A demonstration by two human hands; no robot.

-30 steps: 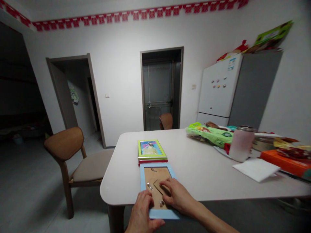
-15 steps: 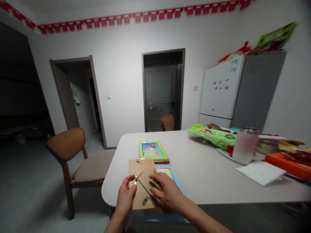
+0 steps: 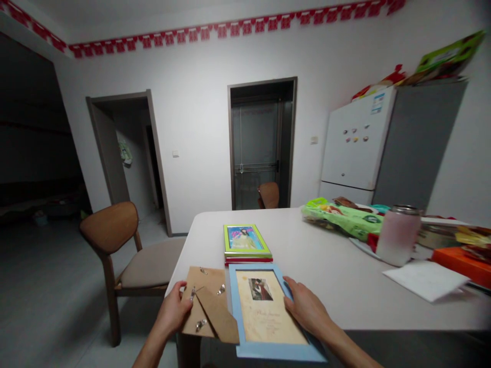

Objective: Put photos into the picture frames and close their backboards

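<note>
Clearly, left hand (image 3: 173, 310) pinched closed on brown board (image 3: 213, 301), right hand (image 3: 309, 307) half-curled, gripping blue frame (image 3: 282, 351)

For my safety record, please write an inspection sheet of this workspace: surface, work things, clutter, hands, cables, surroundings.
Surface: pale table with rounded corners.
Work things: blue frame showing a printed sheet; brown board with metal clips at its left; green frame behind, above something red.
Clutter: green bag, pink bottle, white paper, orange box, at right.
Hands: left hand holds the board; right hand touches the blue frame's right edge, grip unclear.
Cables: nothing seen.
Surroundings: wooden chair at left, fridge at right.
</note>
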